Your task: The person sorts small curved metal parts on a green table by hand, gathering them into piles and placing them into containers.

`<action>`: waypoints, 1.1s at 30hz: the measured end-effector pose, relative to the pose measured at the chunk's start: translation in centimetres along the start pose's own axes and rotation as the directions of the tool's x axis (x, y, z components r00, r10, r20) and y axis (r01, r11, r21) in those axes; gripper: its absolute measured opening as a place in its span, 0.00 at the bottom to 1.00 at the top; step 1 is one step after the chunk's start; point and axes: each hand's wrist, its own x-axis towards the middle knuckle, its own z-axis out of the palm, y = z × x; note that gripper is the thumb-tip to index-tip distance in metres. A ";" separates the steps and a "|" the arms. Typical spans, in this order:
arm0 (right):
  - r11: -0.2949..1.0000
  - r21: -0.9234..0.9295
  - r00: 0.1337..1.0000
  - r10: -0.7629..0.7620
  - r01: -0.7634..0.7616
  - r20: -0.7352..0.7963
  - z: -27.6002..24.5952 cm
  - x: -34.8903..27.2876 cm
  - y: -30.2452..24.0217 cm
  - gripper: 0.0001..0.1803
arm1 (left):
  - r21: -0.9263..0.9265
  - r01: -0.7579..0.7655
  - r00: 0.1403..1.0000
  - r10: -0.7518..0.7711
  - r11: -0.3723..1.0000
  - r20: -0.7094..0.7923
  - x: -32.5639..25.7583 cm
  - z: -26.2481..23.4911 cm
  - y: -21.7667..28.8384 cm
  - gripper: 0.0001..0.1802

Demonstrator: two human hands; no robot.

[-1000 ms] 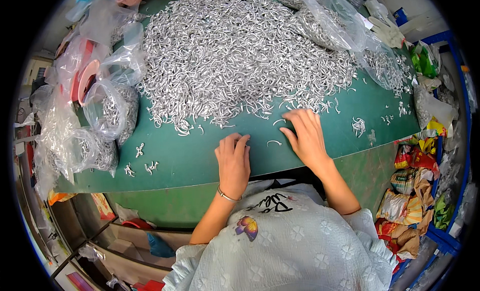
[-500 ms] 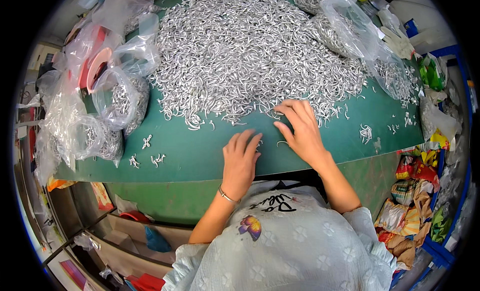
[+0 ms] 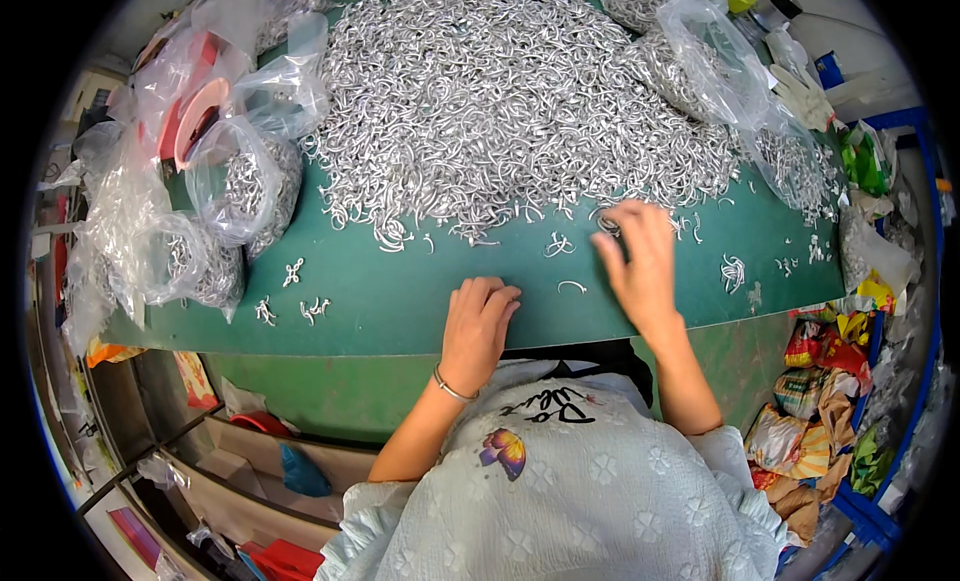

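— Resting flat on the green table (image 3: 420,311), palm down, the left hand (image 3: 478,326) lies near the near edge with its fingers together and nothing in them. What about the other one?

— The right hand (image 3: 638,261) is farther out and to the right, its fingertips (image 3: 606,224) bent down onto a small silver metal hook (image 3: 603,221) at the near fringe of the big heap of silver hooks (image 3: 500,91). Whether they pinch it or only press on it, I cannot tell.

— Which way does that hook point?

— Too small and half covered to say. A loose hook (image 3: 572,285) lying between the two hands is clearer: a shallow arc, its long axis running left to right.

— And around them?

— The heap fills the far half of the table. A few stray clusters (image 3: 292,273) lie well to the left of the left hand, and another small clump (image 3: 733,272) sits right of the right hand. Clear plastic bags of hooks (image 3: 240,186) crowd the left edge, and more filled bags (image 3: 705,66) stand at the far right. Nothing lies between the hands and the heap but scattered single hooks.
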 end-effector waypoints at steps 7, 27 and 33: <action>0.999 0.029 0.996 -0.018 0.015 0.090 1.6 -0.7 -0.1 0.08 | 0.004 0.033 0.999 -0.033 0.999 0.003 0.1 -0.6 0.2 0.16; 0.985 -0.128 0.978 -0.094 0.120 0.189 -0.2 -0.3 0.1 0.11 | 0.161 -0.137 0.985 0.118 0.977 0.126 6.3 3.3 2.0 0.17; 0.989 -0.128 0.979 -0.051 0.078 0.198 -2.6 -1.9 1.4 0.07 | 0.153 -0.089 0.990 0.070 0.984 0.125 6.0 2.8 1.4 0.12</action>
